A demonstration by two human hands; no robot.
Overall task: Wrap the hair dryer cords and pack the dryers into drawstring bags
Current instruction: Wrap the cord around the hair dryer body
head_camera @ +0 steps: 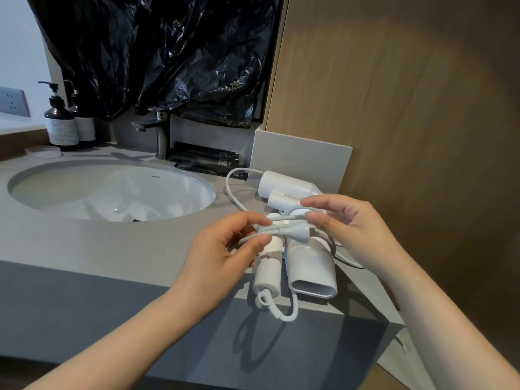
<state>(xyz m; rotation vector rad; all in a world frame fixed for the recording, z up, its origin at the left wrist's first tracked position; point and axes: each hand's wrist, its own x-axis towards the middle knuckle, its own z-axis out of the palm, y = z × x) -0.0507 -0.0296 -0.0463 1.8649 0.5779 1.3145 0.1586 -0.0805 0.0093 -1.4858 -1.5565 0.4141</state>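
Nearest, my left hand [225, 249] and right hand [346, 229] hung above the hair dryer [306, 266] lying at the countertop [112, 243] edge, a second dryer [284, 184] behind it; each pinched the folded white cord [284, 218] beside its plug [298, 232], to hold the loops bundled.

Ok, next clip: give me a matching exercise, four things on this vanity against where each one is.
Things:
1 near hair dryer
2 far hair dryer
3 pump bottle
4 cord

Places:
A left of the sink, at the back
B pinched by the left hand and right hand
C at the counter's front edge
D against the grey panel

Pairs: 1-C, 2-D, 3-A, 4-B
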